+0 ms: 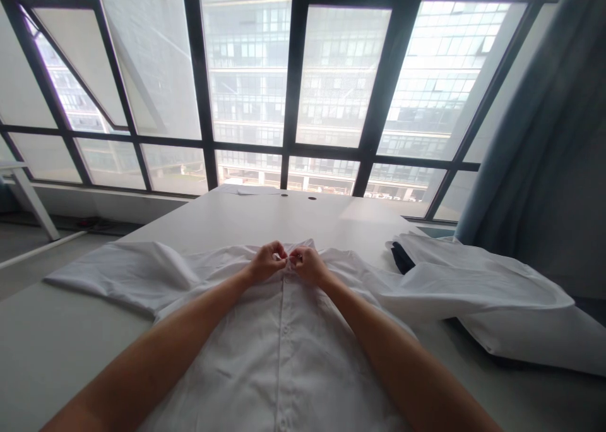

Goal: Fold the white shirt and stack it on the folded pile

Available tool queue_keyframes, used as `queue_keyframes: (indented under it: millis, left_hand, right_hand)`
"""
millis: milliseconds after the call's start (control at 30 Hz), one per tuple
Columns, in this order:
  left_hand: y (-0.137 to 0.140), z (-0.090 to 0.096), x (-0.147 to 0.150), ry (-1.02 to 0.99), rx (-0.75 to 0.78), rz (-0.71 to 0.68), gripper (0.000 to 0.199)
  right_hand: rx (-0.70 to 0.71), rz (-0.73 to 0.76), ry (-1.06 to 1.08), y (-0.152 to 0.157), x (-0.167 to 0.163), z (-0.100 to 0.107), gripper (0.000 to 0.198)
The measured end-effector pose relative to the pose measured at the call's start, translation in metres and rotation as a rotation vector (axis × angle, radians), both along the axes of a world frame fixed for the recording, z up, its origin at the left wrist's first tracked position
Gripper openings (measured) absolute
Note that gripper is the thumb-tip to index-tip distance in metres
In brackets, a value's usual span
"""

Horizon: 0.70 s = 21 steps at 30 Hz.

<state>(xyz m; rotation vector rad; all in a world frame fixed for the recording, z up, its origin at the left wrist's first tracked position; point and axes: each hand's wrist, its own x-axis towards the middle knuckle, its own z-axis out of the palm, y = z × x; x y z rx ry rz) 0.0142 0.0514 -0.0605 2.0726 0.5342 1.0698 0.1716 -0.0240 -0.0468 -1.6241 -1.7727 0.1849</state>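
Both forearms reach out from the bottom edge of the view, over the front of a white shirt [284, 350] that lies flat on the table [265, 214], front up, its collar pointing away toward the window. At the collar end the left hand [266, 261] and the right hand [307, 264] meet, almost touching. Each hand is curled tight, fingertips pinching the cloth at the top of the placket, where the topmost button would sit; whether that button is through its hole cannot be told, since the fingers cover it. Lower down the placket runs as a straight closed line with small buttons showing along it, so I judge the front to be mostly fastened and the work to be at the neck, with only this top closure left on the front. One sleeve [108, 271] is spread out flat to the left.

To the right, a second white garment [473, 287] lies in loose folds, its near edge overlapping or touching the shirt's right shoulder area, with something dark [402, 258] tucked under it. It crowds that side of the shirt. A blue-grey curtain [534, 135] hangs at the far right, and large window panes [246, 66] fill the background beyond the table.
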Motion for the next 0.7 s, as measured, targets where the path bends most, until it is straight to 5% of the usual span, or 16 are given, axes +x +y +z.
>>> queue_keyframes:
  millis: [167, 500, 700]
  left_hand:
    - [0.002, 0.0, -0.001, 0.004, -0.005, -0.053, 0.019]
    - [0.004, -0.002, 0.0, 0.084, 0.099, 0.085, 0.014]
    - [0.016, 0.01, -0.016, 0.455, 0.397, 0.147, 0.032]
  right_hand:
    - [-0.002, -0.053, -0.204, -0.011, -0.003, 0.012, 0.018]
    - [-0.137, -0.014, -0.364, -0.017, 0.02, 0.025, 0.019]
    - [-0.171, -0.128, -0.467, -0.022, 0.04, 0.032, 0.024]
